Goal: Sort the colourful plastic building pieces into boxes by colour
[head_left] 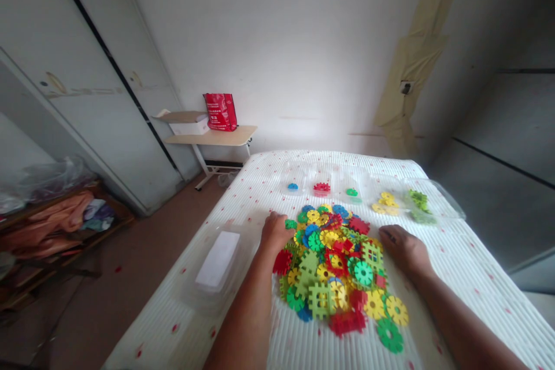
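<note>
Grey cabinet doors (130, 58) stand far at ten o'clock, if I take the coloured heap (340, 295) as centre of the clock; right of them, against the pale wall (303, 69), is a small table (234, 136) with a red bag (220, 111). Nearer, a white ribbed cloth (173, 338) covers the wide surface. At nine o'clock is a clear box (191, 295), with one flat white object (219, 260) in it or on it (through such plastic I cannot tell which). At ten o'clock the left hand (277, 232) has its fingertips at a green piece (290, 224) on the heap's border; whether they grip it, I cannot tell. The heap is of toothed discs and square blocks, lying one over another. From eleven to nearly two o'clock goes a row of clear containers (288, 176), with pieces of different colours. Past two o'clock the right hand (405, 245) lies palm down just beside the heap, fingers bent; its underside is hidden, so I cannot tell if it holds something. In my judgement, slotted pieces may catch each other, and pulling one could spread the heap; a loose green disc (382, 329) at five o'clock might be swept by the right forearm, and the containers look light, so a knock could spill them
</note>
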### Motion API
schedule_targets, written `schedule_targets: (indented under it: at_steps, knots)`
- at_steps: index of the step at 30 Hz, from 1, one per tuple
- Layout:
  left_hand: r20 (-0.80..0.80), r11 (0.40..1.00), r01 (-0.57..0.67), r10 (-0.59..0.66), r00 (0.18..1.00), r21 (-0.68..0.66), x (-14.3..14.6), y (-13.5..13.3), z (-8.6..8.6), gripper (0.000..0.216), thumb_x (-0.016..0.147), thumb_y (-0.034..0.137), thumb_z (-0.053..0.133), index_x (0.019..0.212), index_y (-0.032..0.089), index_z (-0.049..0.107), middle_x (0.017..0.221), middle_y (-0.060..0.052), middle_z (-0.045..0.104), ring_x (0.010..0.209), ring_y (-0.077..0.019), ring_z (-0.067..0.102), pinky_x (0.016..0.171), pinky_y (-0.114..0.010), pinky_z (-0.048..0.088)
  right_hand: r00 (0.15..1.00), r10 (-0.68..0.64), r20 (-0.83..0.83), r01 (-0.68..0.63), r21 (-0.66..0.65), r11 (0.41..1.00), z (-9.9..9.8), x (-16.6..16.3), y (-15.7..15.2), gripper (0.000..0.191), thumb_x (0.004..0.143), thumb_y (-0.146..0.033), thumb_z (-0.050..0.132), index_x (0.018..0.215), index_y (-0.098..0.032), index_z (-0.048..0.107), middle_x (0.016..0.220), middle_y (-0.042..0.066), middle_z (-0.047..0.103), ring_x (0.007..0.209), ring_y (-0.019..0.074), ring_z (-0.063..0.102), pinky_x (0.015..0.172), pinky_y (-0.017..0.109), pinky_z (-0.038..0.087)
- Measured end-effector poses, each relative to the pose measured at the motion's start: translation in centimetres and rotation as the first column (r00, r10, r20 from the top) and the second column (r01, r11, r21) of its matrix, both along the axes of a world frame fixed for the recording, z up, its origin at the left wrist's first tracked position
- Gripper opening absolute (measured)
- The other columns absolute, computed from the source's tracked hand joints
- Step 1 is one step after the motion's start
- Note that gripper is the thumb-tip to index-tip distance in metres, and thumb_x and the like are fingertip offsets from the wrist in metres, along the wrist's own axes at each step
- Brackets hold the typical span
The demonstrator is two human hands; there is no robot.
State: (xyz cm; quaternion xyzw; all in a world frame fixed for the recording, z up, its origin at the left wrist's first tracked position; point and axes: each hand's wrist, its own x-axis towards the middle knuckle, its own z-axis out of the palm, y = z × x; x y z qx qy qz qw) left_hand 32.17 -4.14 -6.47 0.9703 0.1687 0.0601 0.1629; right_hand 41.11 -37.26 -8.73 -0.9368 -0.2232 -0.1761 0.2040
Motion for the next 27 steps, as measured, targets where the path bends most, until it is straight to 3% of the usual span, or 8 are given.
schedule_targets:
  at_steps: [7, 21, 27]
  knots:
    - [-0.012, 1.000, -0.014, 0.014, 1.000, -0.013, 0.1, -0.3, 0.4, 0.027, 0.067, 0.028, 0.061, 0.090, 0.016, 0.068, 0.096, -0.009, 0.064, 0.095, -0.0202, 0.058, 0.079, -0.025, 0.043, 1.000, -0.005, 0.007, 0.006, -0.034, 0.999, -0.3, 0.2, -0.2, 0.033, 0.083, -0.039, 0.039, 0.082, -0.021, 0.067, 0.085, 0.005, 0.068, 0.071, 0.0166, 0.064, 0.060, 0.025, 0.045]
    - [-0.011, 0.995, 0.010, -0.009, 1.000, 0.104, -0.3, -1.5, 0.8, 0.018, 0.076, 0.024, 0.056, 0.089, 0.018, 0.068, 0.091, -0.010, 0.066, 0.088, -0.0197, 0.060, 0.074, -0.026, 0.043, 1.000, -0.017, 0.015, 0.018, -0.048, 0.999, 0.2, -0.3, 0.4, 0.033, 0.083, -0.038, 0.039, 0.080, -0.023, 0.067, 0.085, 0.004, 0.068, 0.069, 0.0164, 0.063, 0.057, 0.024, 0.044]
    - [0.002, 0.987, -0.127, 0.127, 0.992, 0.103, -0.3, -1.7, 1.5, 0.028, 0.086, 0.022, 0.040, 0.091, 0.015, 0.067, 0.085, -0.011, 0.068, 0.079, -0.0192, 0.063, 0.070, -0.027, 0.044, 1.000, -0.012, 0.020, 0.013, -0.050, 0.999, 0.0, -0.1, 0.0, 0.033, 0.083, -0.038, 0.038, 0.078, -0.022, 0.066, 0.084, 0.005, 0.068, 0.067, 0.0165, 0.063, 0.057, 0.025, 0.044]
